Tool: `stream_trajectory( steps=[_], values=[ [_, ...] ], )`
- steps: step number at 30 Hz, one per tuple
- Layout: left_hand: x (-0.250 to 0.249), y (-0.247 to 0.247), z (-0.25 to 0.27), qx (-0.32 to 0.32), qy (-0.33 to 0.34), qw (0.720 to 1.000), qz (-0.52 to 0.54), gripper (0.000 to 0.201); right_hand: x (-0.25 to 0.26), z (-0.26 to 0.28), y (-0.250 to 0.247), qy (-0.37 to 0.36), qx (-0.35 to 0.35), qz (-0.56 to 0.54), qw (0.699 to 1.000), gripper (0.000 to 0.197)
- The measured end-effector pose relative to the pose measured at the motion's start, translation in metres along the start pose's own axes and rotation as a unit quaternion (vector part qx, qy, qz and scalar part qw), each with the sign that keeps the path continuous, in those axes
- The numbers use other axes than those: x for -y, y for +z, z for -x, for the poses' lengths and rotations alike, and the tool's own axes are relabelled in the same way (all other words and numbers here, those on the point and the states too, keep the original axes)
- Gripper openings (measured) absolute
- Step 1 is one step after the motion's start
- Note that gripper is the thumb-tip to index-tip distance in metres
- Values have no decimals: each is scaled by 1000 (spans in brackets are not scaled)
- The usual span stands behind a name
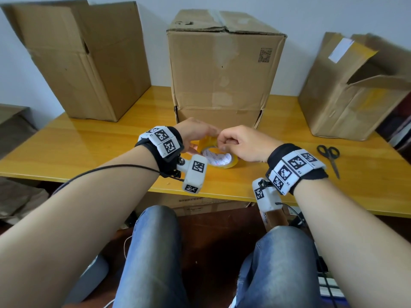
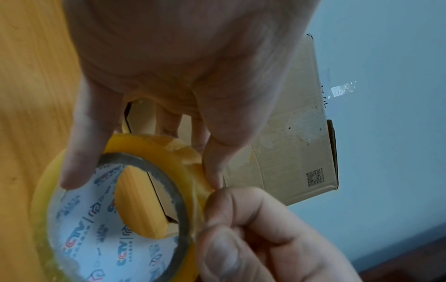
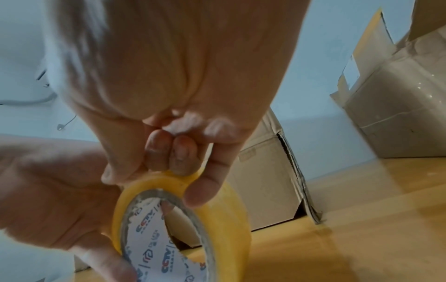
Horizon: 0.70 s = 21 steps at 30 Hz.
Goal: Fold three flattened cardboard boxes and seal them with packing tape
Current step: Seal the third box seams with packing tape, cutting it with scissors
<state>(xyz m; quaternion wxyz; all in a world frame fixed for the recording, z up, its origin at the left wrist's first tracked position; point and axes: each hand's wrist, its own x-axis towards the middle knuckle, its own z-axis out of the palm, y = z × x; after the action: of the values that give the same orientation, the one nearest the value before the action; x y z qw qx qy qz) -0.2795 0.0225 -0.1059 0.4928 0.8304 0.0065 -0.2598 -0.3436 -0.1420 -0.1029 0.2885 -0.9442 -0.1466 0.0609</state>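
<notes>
Yellow packing tape roll (image 1: pixel 219 155) sits at centre frame on the wooden table (image 1: pixel 89 138), before the middle cardboard box (image 1: pixel 222 70). From where I watch, the film could tear or re-stick if the lifted end slips. My left hand (image 1: pixel 195 134) curls around the roll, a finger through its core; my right hand (image 1: pixel 242 143), fingers bunched, pinches the tape end at the rim.

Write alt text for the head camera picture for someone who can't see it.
Both hands, left hand and right hand, hold a yellow packing tape roll over a wooden table, three cardboard boxes behind and scissors at the right.
</notes>
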Motion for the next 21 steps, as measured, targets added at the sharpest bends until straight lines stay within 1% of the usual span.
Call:
stream_trajectory(
  steps=[2, 4, 6, 8, 9, 11, 13, 14, 17, 18, 19, 20, 21],
  values=[
    [0, -1, 4, 8, 3, 1000, 3, 17, 1, 2, -1, -5, 5, 2, 1000, 11],
    [0, -4, 8, 21, 6, 1000, 8, 23, 0, 4, -1, -3, 3, -5, 1000, 11],
    [3, -7, 8, 33, -2, 999, -6, 41, -4, 5, -4, 5, -40, -32, 999, 10],
    [9, -12, 8, 46, -20, 997, -56, 61, -8, 6, -6, 19, -92, -67, 993, 9],
    [12, -14, 9, 55, -25, 996, -68, 63, -9, 6, -7, 30, -106, -85, 990, 9],
    [17, -17, 13, 78, -20, 996, -35, 54, -10, 7, -5, 58, -110, -128, 984, 9],
    [18, -18, 19, 93, -4, 995, 24, 42, -7, 7, -1, 80, -111, -164, 977, 17],
    [19, -18, 22, 97, 4, 994, 50, 40, -5, 6, 2, 87, -120, -190, 970, 20],
    [21, -19, 25, 96, 19, 990, 97, 37, 3, 5, 4, 126, -167, -296, 932, 39],
    [22, -20, 25, 94, 22, 990, 99, 37, 5, 5, 3, 147, -178, -310, 922, 45],
    [24, -20, 24, 91, 25, 991, 96, 37, 7, 5, 2, 164, -182, -288, 926, 47],
    [26, -21, 24, 86, 29, 991, 94, 39, 8, 4, 2, 175, -175, -239, 939, 50],
    [28, -21, 23, 79, 32, 992, 93, 42, 9, 3, 3, 181, -154, -188, 953, 56]
  ],
)
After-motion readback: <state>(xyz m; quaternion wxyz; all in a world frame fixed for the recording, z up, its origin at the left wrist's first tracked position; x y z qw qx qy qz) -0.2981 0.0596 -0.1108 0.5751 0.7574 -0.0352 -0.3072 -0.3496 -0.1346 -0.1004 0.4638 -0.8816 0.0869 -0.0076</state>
